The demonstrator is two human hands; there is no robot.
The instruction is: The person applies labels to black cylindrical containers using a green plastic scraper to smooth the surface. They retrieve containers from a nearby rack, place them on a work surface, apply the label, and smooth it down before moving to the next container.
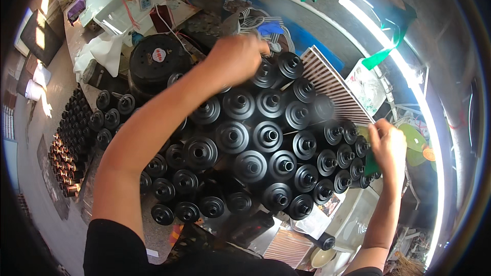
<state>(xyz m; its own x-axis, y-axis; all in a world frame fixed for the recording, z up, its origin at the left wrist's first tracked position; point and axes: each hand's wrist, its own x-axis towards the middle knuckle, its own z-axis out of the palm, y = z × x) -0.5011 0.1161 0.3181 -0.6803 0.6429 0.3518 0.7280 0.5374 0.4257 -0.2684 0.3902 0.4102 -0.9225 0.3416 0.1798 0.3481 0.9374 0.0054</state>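
Observation:
Many black stepped cylinders point(233, 137) with a hollow stub on each end stand packed together in front of me. My left hand point(238, 60) reaches across to their far side. Its fingers are curled closed beside a cylinder point(265, 73) at the back; whatever they hold is hidden. My right hand point(387, 145) is at the right end of the group, fingers bent closed next to the corner of a brown-and-white striped board point(335, 79). A green piece point(371, 164) shows just under that hand, and I cannot tell what its fingertips grip.
Beyond the group sit a round black drum-shaped unit point(158, 60) and a coil of pale cable point(261, 23). At the left are rows of smaller black and copper-coloured parts point(66, 161). A bright tube light point(394, 46) runs along the right. One cylinder point(325, 241) lies at the near right.

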